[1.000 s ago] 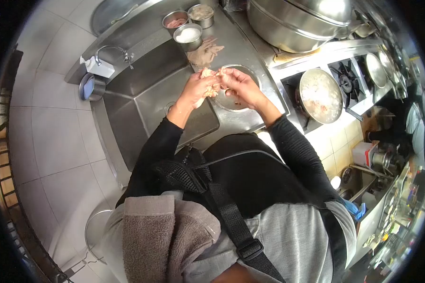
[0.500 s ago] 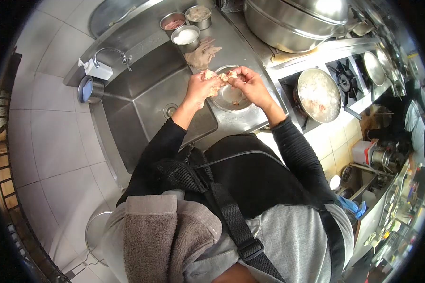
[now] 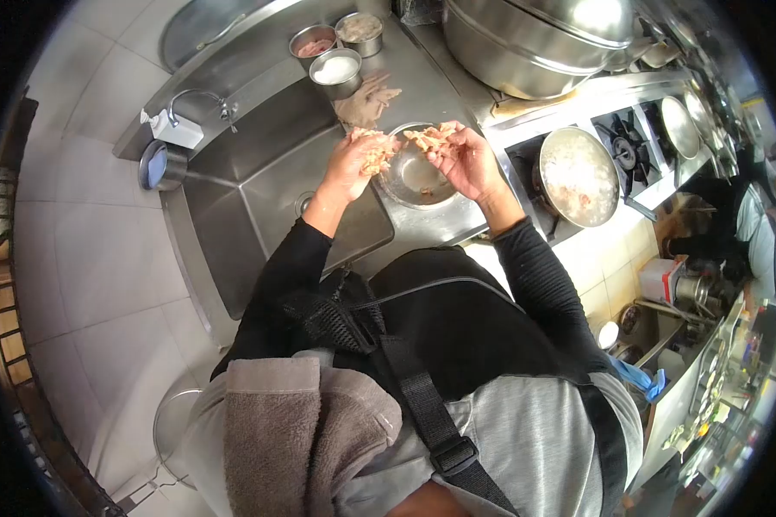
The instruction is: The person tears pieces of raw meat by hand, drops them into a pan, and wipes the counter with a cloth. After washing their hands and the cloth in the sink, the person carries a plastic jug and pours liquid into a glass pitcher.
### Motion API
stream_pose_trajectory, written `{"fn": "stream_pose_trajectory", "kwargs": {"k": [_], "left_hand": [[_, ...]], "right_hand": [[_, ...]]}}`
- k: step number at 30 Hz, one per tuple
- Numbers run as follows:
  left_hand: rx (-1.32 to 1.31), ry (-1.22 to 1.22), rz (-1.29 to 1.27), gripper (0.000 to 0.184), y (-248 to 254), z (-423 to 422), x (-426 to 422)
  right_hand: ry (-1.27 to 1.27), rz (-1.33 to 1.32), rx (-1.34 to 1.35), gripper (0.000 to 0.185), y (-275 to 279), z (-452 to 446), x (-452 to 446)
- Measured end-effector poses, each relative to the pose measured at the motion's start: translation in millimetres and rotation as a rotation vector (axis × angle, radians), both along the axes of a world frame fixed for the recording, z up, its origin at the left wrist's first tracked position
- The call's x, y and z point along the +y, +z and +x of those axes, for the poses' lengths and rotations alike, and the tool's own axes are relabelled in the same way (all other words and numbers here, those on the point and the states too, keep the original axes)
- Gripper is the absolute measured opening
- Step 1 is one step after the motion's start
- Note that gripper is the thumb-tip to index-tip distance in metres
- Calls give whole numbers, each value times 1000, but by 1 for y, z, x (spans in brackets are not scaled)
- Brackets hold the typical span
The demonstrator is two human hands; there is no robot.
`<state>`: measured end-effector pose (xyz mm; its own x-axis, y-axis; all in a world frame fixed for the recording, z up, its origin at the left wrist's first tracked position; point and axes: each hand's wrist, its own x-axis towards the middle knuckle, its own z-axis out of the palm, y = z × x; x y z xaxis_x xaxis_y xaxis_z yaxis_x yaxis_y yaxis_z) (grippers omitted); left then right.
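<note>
Perhaps the ragged clump [image 3: 376,157] could crumble outside the metal bowl [image 3: 414,177], as it sits around that bowl's left rim in a half-curled left hand [image 3: 347,174]. The right hand [image 3: 472,169], fingers bent, pinches a smaller piece [image 3: 429,139] over the bowl's far side; the 2 portions look apart.

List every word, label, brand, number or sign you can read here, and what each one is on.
None can be read.
Red-and-white box: too small to tell whether it carries print.
Brown towel: a small pale mark near one corner, not readable as text.
Steel bowl under the hands and large steel pot: no lettering visible.
Clutter at the far right: too blurred to read.
</note>
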<state>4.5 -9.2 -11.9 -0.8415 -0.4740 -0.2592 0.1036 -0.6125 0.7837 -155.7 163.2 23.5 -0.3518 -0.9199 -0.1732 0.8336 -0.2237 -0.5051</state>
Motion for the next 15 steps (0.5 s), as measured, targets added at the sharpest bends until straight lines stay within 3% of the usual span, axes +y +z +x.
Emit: {"fn": "stream_pose_trajectory", "kwargs": {"k": [3, 6, 7, 9, 10, 11, 15], "left_hand": [[38, -29, 27, 19, 6, 2, 0], [-32, -103, -140, 19, 25, -8, 15], [-39, -87, -138, 19, 30, -10, 19], [-129, -220, -233, 19, 34, -16, 22], [-124, -186, -235, 17, 30, -16, 20], [-125, -185, -235, 17, 29, -15, 19], [-77, -115, -36, 19, 22, -20, 22]], "right_hand": [[86, -94, -8, 17, -14, -9, -2], [181, 106, 494, 20, -24, -9, -12], [197, 102, 488, 20, -10, -3, -14], [275, 338, 830, 20, 16, 2, -13], [212, 213, 623, 20, 2, 0, -17], [212, 212, 622, 20, 1, 1, -17], [61, 153, 904, 18, 2, 13, -14]]}}
